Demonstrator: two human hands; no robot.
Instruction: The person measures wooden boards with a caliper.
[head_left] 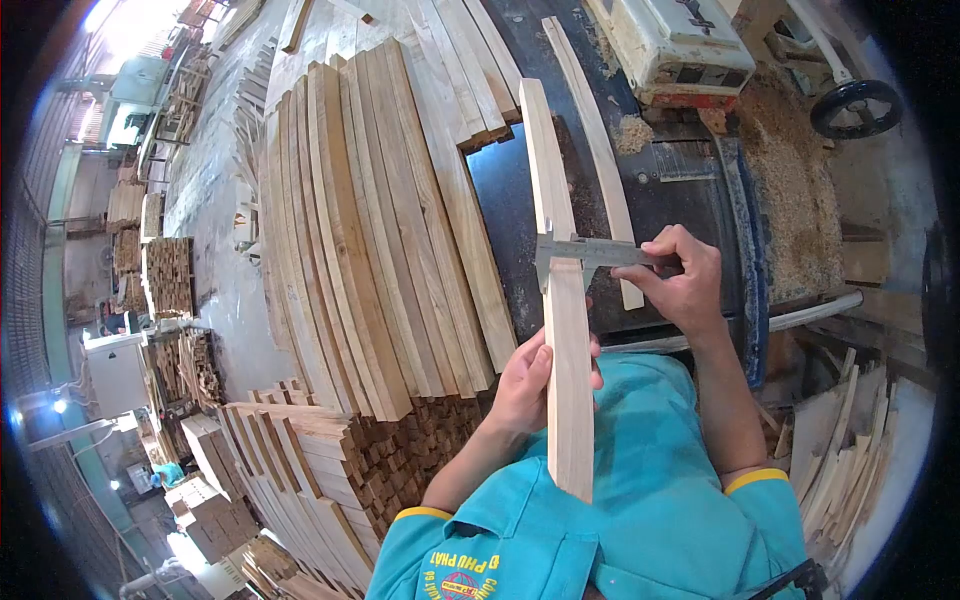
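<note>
A long pale wooden strip [568, 370] runs lengthwise in front of my body, its near end close to my shirt. My left hand [525, 383] is closed around it below the middle, thumb on the near side. Pinched between the thumb and curled fingers of my right hand [686, 275] is a metal vernier caliper [605, 252]. The caliper lies crosswise over the strip, its jaws on either side of the wood. Another thin strip [597, 150] rests on the dark machine table just beyond, touched by neither hand.
To the left, several wooden strips [345, 230] lie side by side, above a stack of cut pieces [410, 455]. A white machine housing [675, 55] stands at the far right, near a black handwheel [856, 108] and sawdust [795, 190]. Offcuts [845, 440] lean at the lower right.
</note>
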